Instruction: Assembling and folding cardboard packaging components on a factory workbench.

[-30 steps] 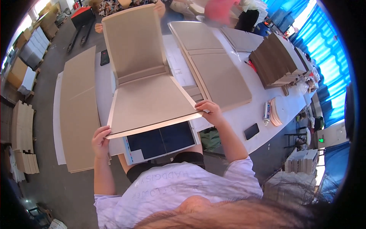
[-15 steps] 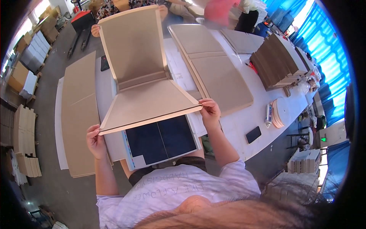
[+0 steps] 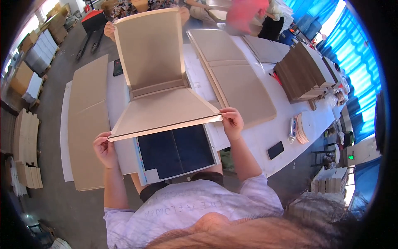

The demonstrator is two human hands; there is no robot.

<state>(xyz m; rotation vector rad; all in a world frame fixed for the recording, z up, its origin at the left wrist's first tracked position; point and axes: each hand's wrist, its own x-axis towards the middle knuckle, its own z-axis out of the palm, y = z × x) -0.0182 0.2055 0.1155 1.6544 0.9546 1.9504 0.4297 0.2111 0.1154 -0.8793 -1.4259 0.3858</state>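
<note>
A large folded brown cardboard cover (image 3: 163, 108) hangs lifted above the white table (image 3: 248, 139). My left hand (image 3: 104, 146) pinches its near left corner and my right hand (image 3: 232, 121) pinches its near right corner. Its far panel (image 3: 149, 47) stands up, held at the far edge by another person's hands (image 3: 110, 30). Under the raised near panel lies a dark navy sheet (image 3: 174, 151) on a white board, close to my body.
More brown boards (image 3: 236, 74) lie flat to the right, with a tall stack (image 3: 304, 70) beyond. A phone (image 3: 275, 150), a can (image 3: 292, 128) and round discs (image 3: 304, 126) sit at the right edge. Long cardboard sheets (image 3: 87, 120) lie at left. People work at the far end.
Both my hands have raised the near edge of the cardboard cover, uncovering more of the dark navy sheet beneath it. The far panel has tilted more upright.
</note>
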